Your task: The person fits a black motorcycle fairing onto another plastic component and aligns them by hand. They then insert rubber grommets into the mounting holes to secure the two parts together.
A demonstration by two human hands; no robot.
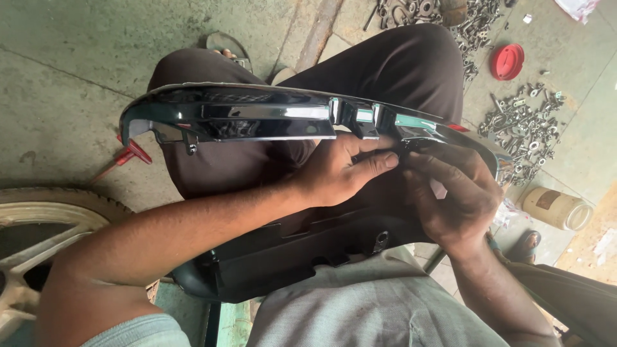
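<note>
Glossy black panel lying across lap, L hand gripping its lower edge w/ thumb out, R hand pinching same edge beside it, bolts, red lid on floor, wheel at left

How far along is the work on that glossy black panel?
Done: cannot tell. In hand: both hands, left hand and right hand, pinch at a mount under the glossy black panel lying across the lap. Left: loose bolts and brackets lie unused on the concrete floor.
</note>
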